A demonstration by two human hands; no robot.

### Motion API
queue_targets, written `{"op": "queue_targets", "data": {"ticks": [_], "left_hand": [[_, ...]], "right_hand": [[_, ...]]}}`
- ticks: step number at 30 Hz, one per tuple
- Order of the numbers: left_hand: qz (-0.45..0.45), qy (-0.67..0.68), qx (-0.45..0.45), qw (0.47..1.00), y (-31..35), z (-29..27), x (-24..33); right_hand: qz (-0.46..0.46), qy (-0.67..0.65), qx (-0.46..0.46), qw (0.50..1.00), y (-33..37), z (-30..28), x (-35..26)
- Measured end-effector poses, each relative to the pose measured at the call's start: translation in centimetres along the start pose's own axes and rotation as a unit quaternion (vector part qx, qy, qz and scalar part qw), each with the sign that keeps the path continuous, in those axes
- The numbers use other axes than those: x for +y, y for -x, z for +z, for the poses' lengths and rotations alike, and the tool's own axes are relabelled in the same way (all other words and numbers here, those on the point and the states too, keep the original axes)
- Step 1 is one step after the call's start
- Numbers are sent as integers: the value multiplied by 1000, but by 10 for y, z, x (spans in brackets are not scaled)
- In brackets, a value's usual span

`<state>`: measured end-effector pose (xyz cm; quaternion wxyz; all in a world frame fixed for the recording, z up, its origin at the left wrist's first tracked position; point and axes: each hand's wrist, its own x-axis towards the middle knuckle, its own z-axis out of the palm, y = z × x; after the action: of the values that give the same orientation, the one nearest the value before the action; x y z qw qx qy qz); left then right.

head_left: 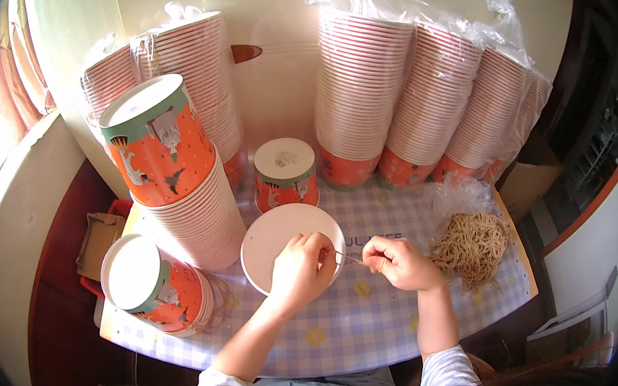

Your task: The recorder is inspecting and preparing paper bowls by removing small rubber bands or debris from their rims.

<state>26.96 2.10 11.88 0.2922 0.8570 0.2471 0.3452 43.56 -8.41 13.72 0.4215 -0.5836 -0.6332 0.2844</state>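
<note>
Over a white round paper bucket in the middle of the table, my left hand is closed in a pinch on a thin beige cord. Just right of the bucket, my right hand pinches the same cord, a short length of which stretches between the two hands. Part of the bucket is hidden behind my left hand and wrist. Near my right wrist lies a tangled heap of beige cords, spilling from a clear plastic bag.
A tall stack of orange-and-green paper buckets leans at left, beside a shorter upside-down stack. Another upside-down bucket stands behind the middle one. Plastic-wrapped bucket stacks line the back. A checked cloth covers the table.
</note>
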Motion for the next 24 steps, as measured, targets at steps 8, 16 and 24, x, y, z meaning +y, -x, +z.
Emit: {"op": "queue_targets", "data": {"ticks": [8,16,24], "left_hand": [[86,-111,-74,987,11,-3,15],[96,-239,-175,950,36,-20,12],[183,-185,-77,962,76,-53,-5]], "right_hand": [[33,41,26,998,27,-5,10],[102,-59,55,992,86,56,32],[139,-319,56,936,119,134,32]]}}
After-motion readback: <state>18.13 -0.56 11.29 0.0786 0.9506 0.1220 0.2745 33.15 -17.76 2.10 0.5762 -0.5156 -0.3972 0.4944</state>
